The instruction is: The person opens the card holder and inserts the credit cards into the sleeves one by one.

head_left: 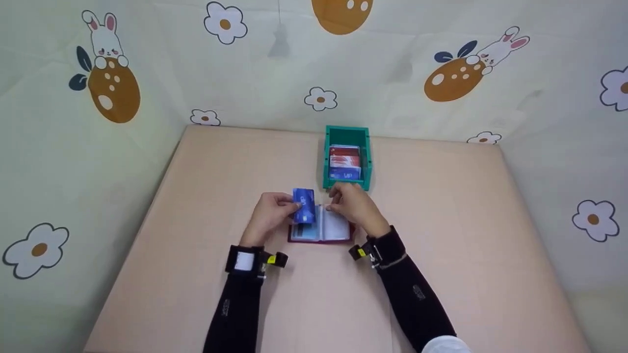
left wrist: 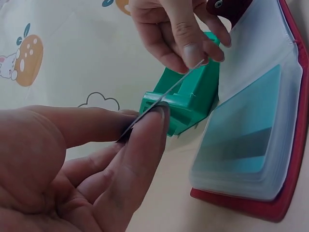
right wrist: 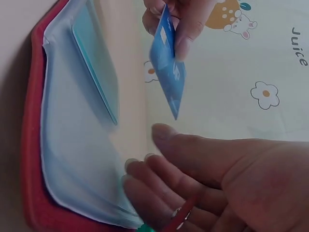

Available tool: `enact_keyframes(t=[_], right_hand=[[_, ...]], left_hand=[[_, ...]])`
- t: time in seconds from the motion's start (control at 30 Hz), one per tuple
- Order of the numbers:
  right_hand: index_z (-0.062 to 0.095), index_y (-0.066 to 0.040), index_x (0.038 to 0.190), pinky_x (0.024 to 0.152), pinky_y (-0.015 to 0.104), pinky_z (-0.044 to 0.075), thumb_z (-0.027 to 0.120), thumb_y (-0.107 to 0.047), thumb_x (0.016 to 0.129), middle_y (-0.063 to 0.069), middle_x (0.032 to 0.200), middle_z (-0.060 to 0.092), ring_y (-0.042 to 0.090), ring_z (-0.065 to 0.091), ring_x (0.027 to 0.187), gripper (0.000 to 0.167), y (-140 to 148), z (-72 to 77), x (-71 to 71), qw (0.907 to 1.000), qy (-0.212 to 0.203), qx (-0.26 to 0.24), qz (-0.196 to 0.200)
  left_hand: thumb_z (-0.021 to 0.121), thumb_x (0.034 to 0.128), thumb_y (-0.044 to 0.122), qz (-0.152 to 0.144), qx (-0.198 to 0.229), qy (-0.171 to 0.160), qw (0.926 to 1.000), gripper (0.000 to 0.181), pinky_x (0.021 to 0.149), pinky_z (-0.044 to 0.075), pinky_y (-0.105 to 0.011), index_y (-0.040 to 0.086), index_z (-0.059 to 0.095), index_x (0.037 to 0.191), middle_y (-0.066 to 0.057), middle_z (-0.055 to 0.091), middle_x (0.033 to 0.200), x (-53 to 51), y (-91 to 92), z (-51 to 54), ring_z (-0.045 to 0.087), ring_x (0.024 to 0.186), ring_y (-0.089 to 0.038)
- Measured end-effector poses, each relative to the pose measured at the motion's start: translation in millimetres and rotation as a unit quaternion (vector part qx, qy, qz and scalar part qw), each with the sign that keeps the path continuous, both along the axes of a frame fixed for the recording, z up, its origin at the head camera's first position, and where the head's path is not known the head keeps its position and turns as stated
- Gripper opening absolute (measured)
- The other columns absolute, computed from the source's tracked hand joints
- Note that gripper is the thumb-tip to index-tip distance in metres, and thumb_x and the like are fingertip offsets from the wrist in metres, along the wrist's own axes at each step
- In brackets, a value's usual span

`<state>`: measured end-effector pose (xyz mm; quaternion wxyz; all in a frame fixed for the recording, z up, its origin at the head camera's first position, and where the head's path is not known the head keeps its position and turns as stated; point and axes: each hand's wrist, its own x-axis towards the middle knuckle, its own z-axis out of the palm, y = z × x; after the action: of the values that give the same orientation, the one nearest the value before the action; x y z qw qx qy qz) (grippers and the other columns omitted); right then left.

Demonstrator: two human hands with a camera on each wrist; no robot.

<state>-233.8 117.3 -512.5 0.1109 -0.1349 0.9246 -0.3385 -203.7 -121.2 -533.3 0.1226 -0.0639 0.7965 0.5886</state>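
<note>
My left hand (head_left: 271,212) pinches a blue card (head_left: 305,212) between thumb and fingers, above the left side of an open card holder (head_left: 336,228). The holder has a dark red cover and clear plastic sleeves. A teal card (left wrist: 236,125) shows in its left sleeve in the left wrist view. Over the holder's right side is my right hand (head_left: 360,206). Its thumb and bent fingers (right wrist: 159,183) stand apart with a gap between them, close to the lower corner of the blue card. A red strap with a metal snap lies by those fingers, partly hidden.
A green bin (head_left: 371,164) stands behind the holder, close to the right hand. Several red, white and blue cards (head_left: 345,161) lie in it. The beige table (head_left: 221,171) meets a patterned wall covering (head_left: 274,88) at the back and sides.
</note>
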Motion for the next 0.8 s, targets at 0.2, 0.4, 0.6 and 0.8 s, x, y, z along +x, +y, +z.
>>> enact_keyframes(t=[0.2,0.4,0.6,0.8], right_hand=[[0.074,-0.001,0.118,0.084,0.042,0.061,0.09,-0.011,0.089,0.012,0.103,0.076,0.024,0.068,0.092,0.035,2.9,1.2,4.8,0.9971,-0.022,0.072,0.005],[0.072,-0.001,0.119,0.09,0.044,0.06,0.099,-0.018,0.079,0.013,0.113,0.071,0.028,0.063,0.099,0.052,1.5,0.0,7.9,0.9892,-0.052,0.137,0.003],[0.071,-0.003,0.121,0.095,0.046,0.06,0.099,-0.02,0.079,0.014,0.118,0.069,0.029,0.063,0.104,0.054,0.7,-2.4,8.2,0.9886,-0.05,0.142,0.007],[0.07,-0.004,0.12,0.098,0.046,0.059,0.098,-0.018,0.081,0.013,0.118,0.069,0.03,0.061,0.107,0.05,2.3,-4.1,7.4,0.9892,-0.027,0.144,0.007]], left_hand=[[0.075,0.1005,0.011,-0.016,-0.018,-0.038,0.999,0.025,0.076,0.066,-0.029,-0.004,0.076,0.121,-0.02,0.079,0.111,1.7,4.1,-0.8,0.075,0.086,-0.019],[0.075,0.1001,0.01,-0.019,-0.029,-0.051,0.9981,0.028,0.072,0.066,-0.028,-0.006,0.074,0.123,-0.021,0.078,0.112,2.2,6.7,-4.3,0.075,0.082,-0.017],[0.074,0.1009,0.011,-0.019,-0.029,-0.061,0.9975,0.029,0.072,0.066,-0.027,-0.006,0.073,0.124,-0.022,0.077,0.115,1.7,7.4,-6.8,0.075,0.082,-0.018],[0.075,0.1012,0.011,-0.021,-0.036,-0.063,0.9971,0.028,0.072,0.066,-0.028,-0.006,0.073,0.124,-0.021,0.077,0.115,1.1,8.2,-7.6,0.075,0.084,-0.019]])
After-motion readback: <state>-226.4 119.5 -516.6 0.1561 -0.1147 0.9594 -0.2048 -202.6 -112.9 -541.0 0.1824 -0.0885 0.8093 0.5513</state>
